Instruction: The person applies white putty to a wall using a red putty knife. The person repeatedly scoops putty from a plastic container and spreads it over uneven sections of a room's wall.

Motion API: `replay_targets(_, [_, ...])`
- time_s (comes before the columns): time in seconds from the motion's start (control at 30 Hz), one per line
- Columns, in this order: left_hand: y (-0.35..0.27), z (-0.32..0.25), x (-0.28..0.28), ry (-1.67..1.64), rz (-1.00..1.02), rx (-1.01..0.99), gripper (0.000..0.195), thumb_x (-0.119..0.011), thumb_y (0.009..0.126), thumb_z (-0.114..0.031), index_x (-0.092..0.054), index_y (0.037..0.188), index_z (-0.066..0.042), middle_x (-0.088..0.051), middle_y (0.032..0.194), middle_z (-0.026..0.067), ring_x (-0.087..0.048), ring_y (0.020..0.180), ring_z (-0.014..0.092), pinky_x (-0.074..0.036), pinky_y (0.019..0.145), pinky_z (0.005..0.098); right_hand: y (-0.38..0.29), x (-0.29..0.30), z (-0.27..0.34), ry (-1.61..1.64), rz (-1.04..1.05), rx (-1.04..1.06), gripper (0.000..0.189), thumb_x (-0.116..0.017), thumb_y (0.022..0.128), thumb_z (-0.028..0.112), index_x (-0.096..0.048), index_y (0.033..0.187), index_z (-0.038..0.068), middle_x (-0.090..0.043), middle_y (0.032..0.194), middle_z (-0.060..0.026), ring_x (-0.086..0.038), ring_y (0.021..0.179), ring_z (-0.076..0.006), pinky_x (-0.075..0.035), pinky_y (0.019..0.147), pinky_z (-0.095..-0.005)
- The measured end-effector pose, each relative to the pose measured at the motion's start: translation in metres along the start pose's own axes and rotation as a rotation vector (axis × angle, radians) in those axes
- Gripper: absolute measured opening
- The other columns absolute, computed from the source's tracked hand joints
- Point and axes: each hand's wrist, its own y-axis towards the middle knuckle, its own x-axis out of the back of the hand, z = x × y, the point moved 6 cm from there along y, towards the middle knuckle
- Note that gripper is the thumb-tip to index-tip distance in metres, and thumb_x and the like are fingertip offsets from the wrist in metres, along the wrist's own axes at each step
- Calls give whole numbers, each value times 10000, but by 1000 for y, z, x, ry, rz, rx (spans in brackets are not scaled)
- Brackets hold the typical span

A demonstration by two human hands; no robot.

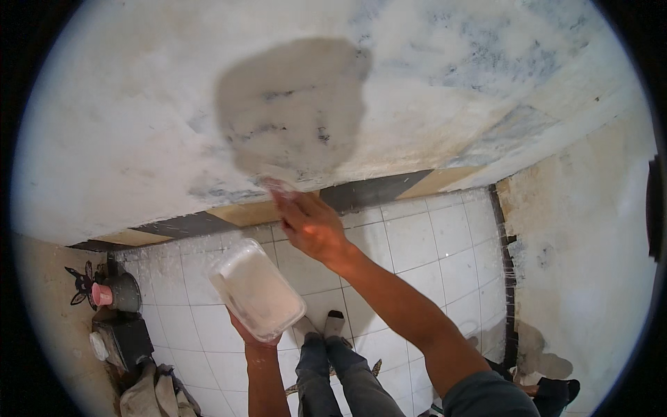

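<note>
My left hand point(255, 333) holds a clear plastic tub point(260, 297) from below, tilted, with a creamy white paste inside. My right hand point(312, 224) reaches to the lower part of the plastered wall point(292, 130), just above its grey and tan painted band point(375, 193). A thin tool, perhaps a scraper, seems to be gripped in its fingers at the wall; blur keeps its kind unclear. Whitish coating with darker patches covers the wall, and a round shadow falls on it.
White floor tiles point(411, 234) lie below, speckled along the wall. At left are a dark bucket point(125, 293), a pink cup point(102, 294), a black box point(125, 336) and a draped cloth point(151, 391). A second wall point(583, 234) stands right. Part of another person point(555, 393) shows lower right.
</note>
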Motion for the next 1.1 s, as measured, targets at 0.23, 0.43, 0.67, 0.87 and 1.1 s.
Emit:
replay_targets(0.23, [-6,-17,-1,122,11,-97,597,-398,999,-542,-426,1447,-149,-540,1382,68,-590,1188,292,-537,956,502,-30,97,-122,648,-757,-917,88,-579,916,57,-533,851,20,-610,746,-103,-588,586,-175,-493,530,-307])
replay_targets(0.43, [-6,-2,-19,137,11,-36,600,-383,999,-529,-448,1414,-100,-591,1289,162,-613,1137,340,-533,944,515,68,49,-74,-253,-251,-181,177,-657,813,84,-596,968,26,-602,834,-137,-627,778,-303,-536,672,-363])
replay_targets(0.67, [-3,-8,-22,121,30,-65,613,-406,984,-532,-443,1415,-98,-589,1286,180,-626,1104,364,-537,925,538,-88,25,-111,-173,139,-393,165,-659,883,167,-605,952,28,-675,1048,-164,-675,900,-269,-565,711,-380])
replay_targets(0.87, [6,-5,4,-14,-55,-24,623,-426,975,-536,-436,1425,-107,-592,1282,187,-627,1108,376,-536,922,558,-96,88,-233,852,-888,-1165,68,-602,884,37,-579,947,38,-638,843,-86,-666,781,-218,-569,693,-398])
replay_targets(1.1, [3,-5,0,6,-79,-65,635,-442,971,-537,-434,1425,-93,-592,1279,200,-628,1103,378,-538,921,547,17,2,-55,152,-112,-503,170,-711,801,74,-543,815,56,-552,702,-103,-536,597,-264,-447,582,-361])
